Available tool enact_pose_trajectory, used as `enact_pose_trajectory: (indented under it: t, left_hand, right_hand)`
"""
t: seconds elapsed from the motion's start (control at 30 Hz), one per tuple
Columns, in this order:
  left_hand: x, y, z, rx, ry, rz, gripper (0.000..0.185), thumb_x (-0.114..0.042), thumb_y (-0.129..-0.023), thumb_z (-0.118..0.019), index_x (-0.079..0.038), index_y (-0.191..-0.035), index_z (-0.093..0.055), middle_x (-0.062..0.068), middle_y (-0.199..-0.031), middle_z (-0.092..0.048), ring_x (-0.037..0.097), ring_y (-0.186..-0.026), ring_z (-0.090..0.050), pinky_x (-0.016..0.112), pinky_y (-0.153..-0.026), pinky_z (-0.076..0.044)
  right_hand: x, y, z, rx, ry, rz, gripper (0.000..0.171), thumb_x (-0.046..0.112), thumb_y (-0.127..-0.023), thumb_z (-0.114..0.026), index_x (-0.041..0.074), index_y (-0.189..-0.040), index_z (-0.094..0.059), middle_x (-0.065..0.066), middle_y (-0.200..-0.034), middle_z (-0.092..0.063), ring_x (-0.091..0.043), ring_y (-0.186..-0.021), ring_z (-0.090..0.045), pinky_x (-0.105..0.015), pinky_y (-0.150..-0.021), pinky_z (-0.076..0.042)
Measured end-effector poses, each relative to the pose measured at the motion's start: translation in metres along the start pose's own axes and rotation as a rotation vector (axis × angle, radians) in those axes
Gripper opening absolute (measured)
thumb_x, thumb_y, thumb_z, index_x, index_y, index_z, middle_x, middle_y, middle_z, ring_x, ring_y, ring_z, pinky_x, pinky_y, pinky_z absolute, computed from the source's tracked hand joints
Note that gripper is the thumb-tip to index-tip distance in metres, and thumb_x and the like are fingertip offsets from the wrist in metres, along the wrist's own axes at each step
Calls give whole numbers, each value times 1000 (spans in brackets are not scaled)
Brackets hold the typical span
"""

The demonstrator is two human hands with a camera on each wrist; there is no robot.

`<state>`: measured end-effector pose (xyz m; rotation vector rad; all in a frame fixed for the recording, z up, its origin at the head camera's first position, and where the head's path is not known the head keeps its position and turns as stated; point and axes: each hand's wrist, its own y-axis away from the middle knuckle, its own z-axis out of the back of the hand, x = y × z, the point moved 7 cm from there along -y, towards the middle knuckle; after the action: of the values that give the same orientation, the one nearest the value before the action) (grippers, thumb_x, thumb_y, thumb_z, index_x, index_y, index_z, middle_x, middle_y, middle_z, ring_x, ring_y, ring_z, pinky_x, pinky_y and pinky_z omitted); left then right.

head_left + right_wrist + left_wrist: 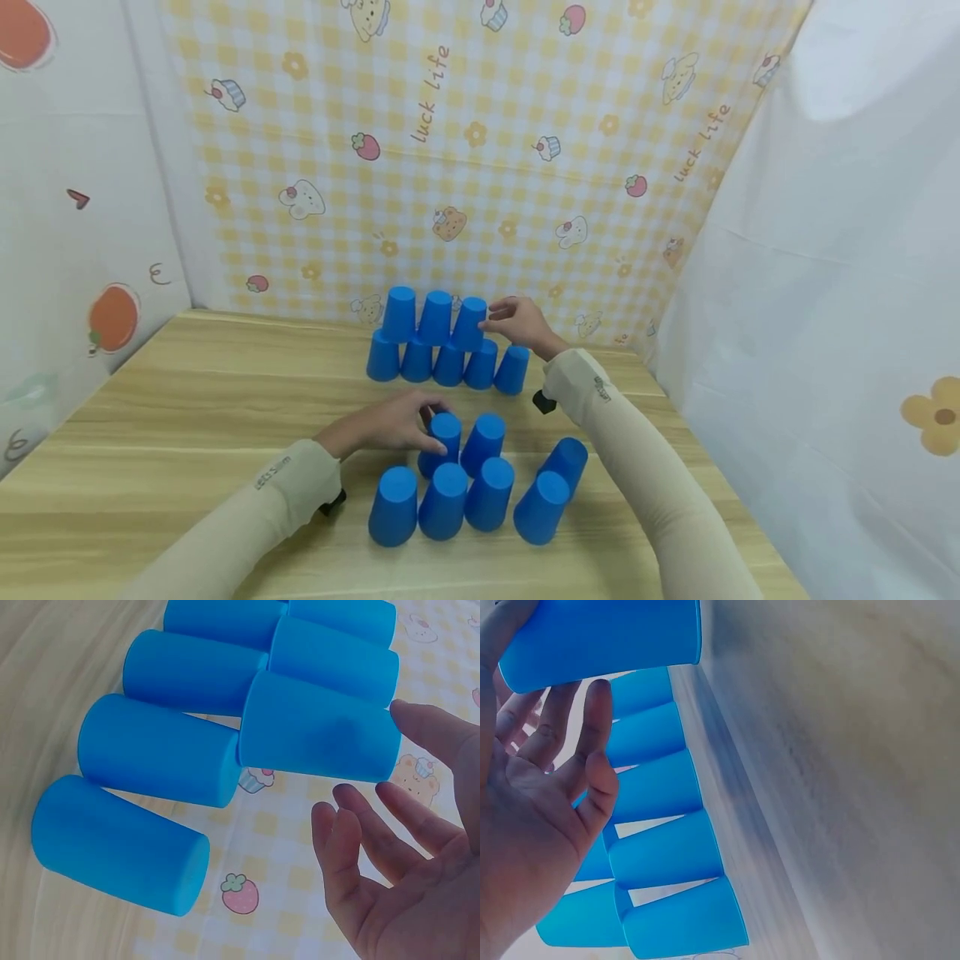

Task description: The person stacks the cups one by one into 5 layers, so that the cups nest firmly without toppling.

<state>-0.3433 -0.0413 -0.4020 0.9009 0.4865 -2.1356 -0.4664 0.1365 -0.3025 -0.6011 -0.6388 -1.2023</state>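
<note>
Five-cup bottom row is not counted here; several upside-down blue cups point(384, 357) stand in a row at the back, with three more cups point(435, 318) on top of them. My right hand point(521, 323) is beside the rightmost upper cup point(322, 727); its fingers are spread and loosely bent around the cup's narrow end, with one fingertip at its edge. Nearer, my left hand point(401, 423) holds a blue cup point(442, 437) between thumb and fingers. In the left wrist view, the thumb lies over this cup point(607, 637) and fingertips meet its other side.
In front of the left hand stand three blue cups point(442, 504) side by side. Another cup point(487, 442) is just right of the held one. Two more cups point(542, 508) are farther right, close together. A patterned cloth point(450, 167) hangs behind the wooden table point(187, 467).
</note>
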Motion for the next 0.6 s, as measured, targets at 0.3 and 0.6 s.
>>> enact_pose_trajectory:
  t: [0.3,0.6]
  left_hand:
    - [4,-3,6,-32,-55,31,55,-46,-81,-80,-18,-125,-63,-7,-107,-66,15,-97,-62,39,-83,-56]
    - [6,-3,6,-59,-35,40,53,-46,-81,-80,-19,-123,-64,-7,-104,-67,13,-94,-63,36,-79,-57]
  right_hand:
    - [0,17,5,46,17,42,45,27,-91,-74,2,-127,-63,-15,-124,-66,-31,-114,-63,-47,-94,-52]
    - [-8,42,7,98,25,34,41,29,-91,-74,8,-124,-65,-13,-119,-69,-30,-109,-65,-47,-88,-55]
